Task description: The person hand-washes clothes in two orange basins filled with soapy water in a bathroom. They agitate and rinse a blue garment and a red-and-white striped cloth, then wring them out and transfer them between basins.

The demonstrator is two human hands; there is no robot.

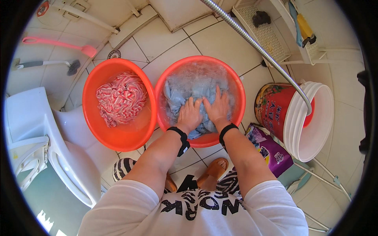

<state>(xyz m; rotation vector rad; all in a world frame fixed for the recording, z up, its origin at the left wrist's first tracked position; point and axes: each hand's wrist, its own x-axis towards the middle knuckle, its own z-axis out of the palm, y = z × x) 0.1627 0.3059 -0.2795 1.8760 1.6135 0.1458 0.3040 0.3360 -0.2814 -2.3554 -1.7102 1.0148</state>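
Observation:
Light blue wet cloth [173, 91] lies bunched in sudsy water inside an orange-red basin [240, 92]. My left hand [189, 115] presses down on the cloth near the middle of the basin, fingers stretched out and lying flat. Close beside it, my right hand [217, 107] also rests flat on the cloth with its fingers apart. Both wrists wear black bands. To the left, a second orange basin [89, 103] holds a twisted heap of red-and-white striped cloth [121, 98], with neither hand touching it.
At right, a red-and-white bucket [271, 108] lies tilted, with a metal shower hose [260, 45] running toward its mouth. A purple packet [277, 157] lies near my right forearm. A white toilet [71, 157] stands at left. A floor drain [114, 54] sits behind the left basin.

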